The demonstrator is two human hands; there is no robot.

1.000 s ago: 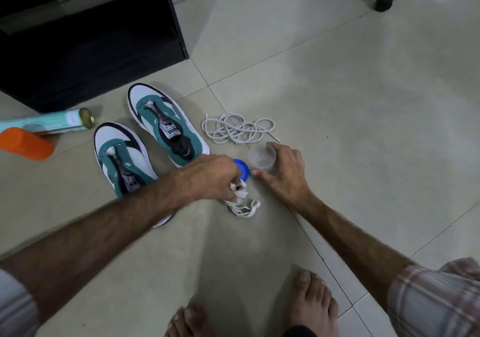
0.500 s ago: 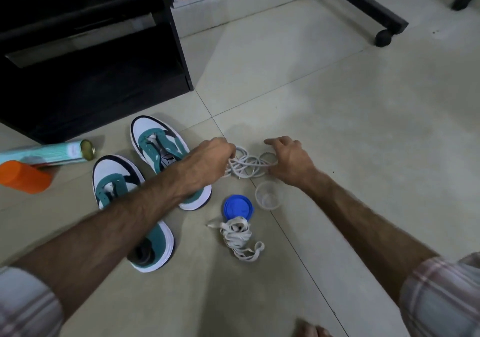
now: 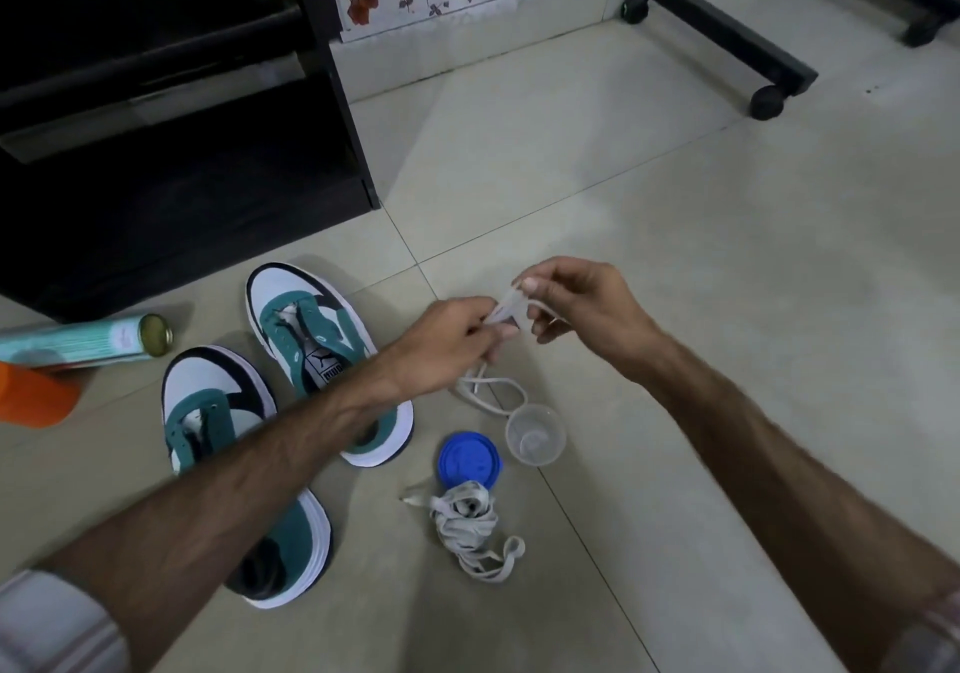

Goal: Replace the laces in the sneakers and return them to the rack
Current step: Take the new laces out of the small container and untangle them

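Observation:
Two teal-and-white sneakers without laces stand on the tiled floor: one (image 3: 306, 329) nearer the rack, the other (image 3: 208, 412) to its left under my left forearm. My left hand (image 3: 447, 340) and my right hand (image 3: 576, 303) both pinch a thin white round lace (image 3: 493, 392), lifted above the floor, its loops hanging down to the tiles. A bundle of flat whitish laces (image 3: 467, 527) lies on the floor in front of me.
A black shoe rack (image 3: 171, 132) stands at the back left. A blue lid (image 3: 470, 459) and a clear plastic cup (image 3: 535, 436) lie by the laces. A teal spray can (image 3: 78, 342) and an orange cap (image 3: 31, 397) lie at left. A black wheeled frame (image 3: 727, 33) is at back right.
Both hands have picked the thin white lace up off the floor and raised it. Before that my left hand let go of the flat lace bundle. The view has tilted upward.

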